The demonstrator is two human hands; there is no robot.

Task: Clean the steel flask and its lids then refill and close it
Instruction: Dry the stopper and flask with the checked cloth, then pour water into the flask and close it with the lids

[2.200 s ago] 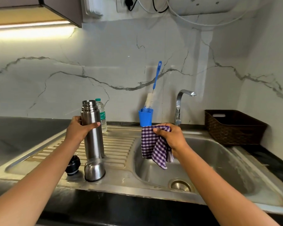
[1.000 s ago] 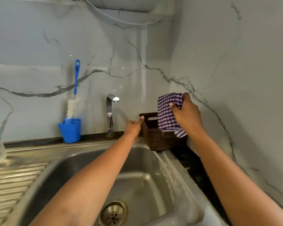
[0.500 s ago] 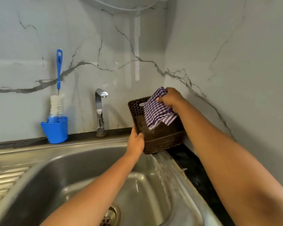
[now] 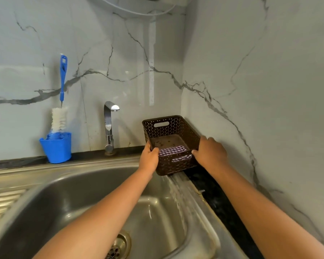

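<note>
A brown perforated plastic basket [image 4: 176, 128] is tilted toward me in the corner at the right end of the sink. My left hand [image 4: 148, 158] grips its near left corner, thumb over the rim. My right hand [image 4: 209, 153] grips its near right corner. The purple checked cloth [image 4: 171, 150] lies folded inside the basket against the near wall. The steel flask and its lids are out of view to the left.
The steel sink basin [image 4: 94, 199] with its drain [image 4: 118, 247] lies below my arms. A chrome tap [image 4: 108, 126] stands at the back. A blue cup [image 4: 56, 146] holds a blue-handled bottle brush [image 4: 61, 101]. Marble walls close in behind and on the right.
My right hand has let the checked cloth go into the basket and now holds the basket's right corner. My left hand still holds the left corner. The camera has turned away from the flask.
</note>
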